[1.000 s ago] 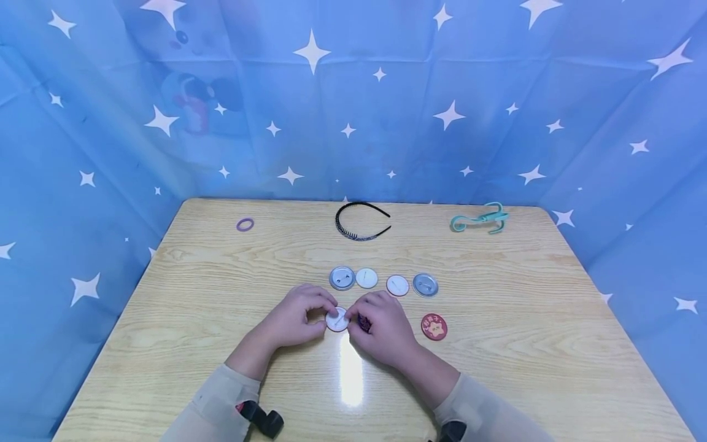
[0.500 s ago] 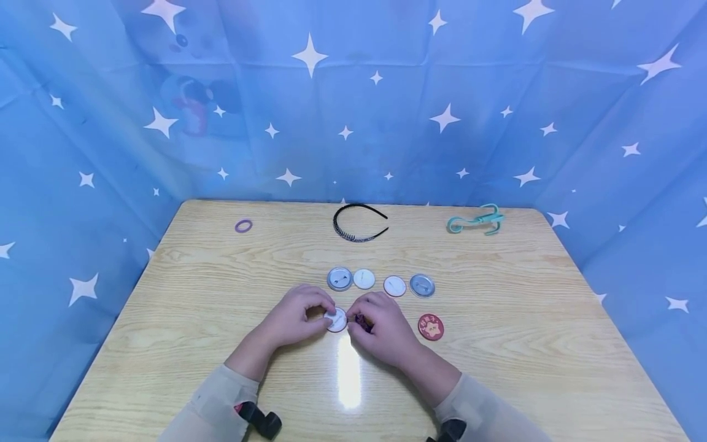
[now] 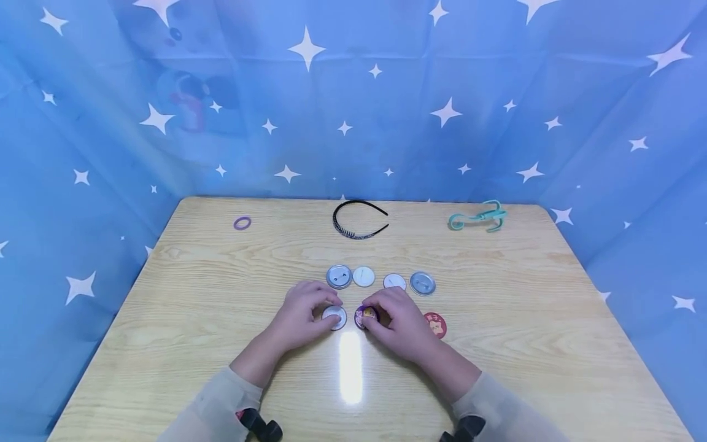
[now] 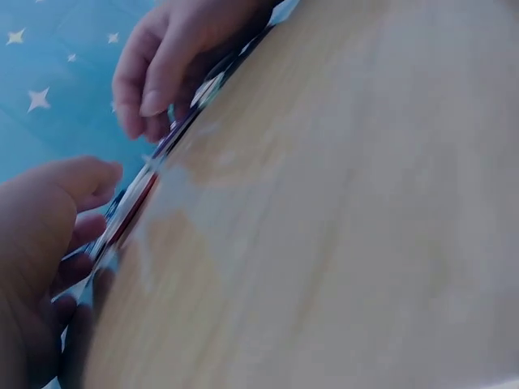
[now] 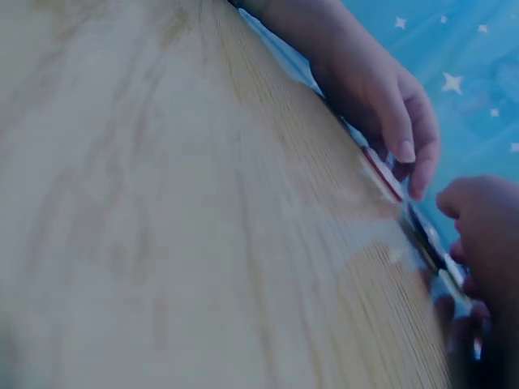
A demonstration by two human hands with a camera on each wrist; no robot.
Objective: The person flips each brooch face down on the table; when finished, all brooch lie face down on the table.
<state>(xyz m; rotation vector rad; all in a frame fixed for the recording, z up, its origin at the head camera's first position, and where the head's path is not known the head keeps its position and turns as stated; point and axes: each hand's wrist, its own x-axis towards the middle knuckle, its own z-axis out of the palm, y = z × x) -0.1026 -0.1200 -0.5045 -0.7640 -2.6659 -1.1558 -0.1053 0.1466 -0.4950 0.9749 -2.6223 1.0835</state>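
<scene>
Pinched a white-backed pin badge (image 3: 335,311), back up on the wood-grain table (image 3: 221,276), with the left hand (image 3: 305,314), bent at thumb and fingers. Likewise pinched a purple picture badge (image 3: 369,313), face up just beside it, with the right hand (image 3: 402,322).

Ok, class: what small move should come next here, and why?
Probably the left hand should turn over the white badge it holds: that one shows its back, while the purple badge in the right hand shows its printed face.
</scene>
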